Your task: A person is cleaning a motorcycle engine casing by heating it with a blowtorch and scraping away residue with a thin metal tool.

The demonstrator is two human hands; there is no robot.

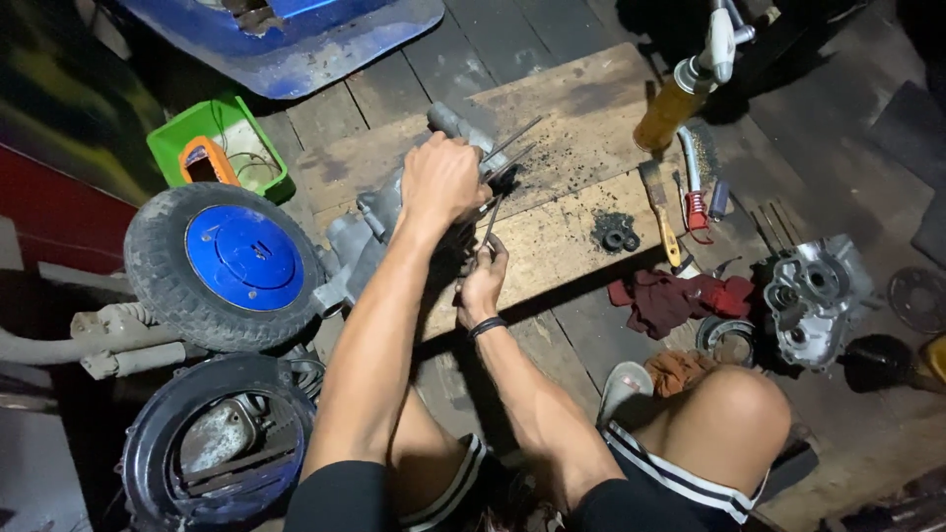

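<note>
Left hand (440,179) clamps the grey engine casing (367,232) while right hand (482,284) pinches a long stud (490,223), which may slip free.

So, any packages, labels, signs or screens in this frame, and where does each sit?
No labels, signs or screens can be made out.
Green plastic tub: upper left on the floor, square, open, holding an orange piece.
Amber bottle: upper right on the wooden board, tilted, white trigger top.

engine casing (360,236): dull grey metal | board (562,128): rough stained wood | rag (675,299): red cloth
</note>
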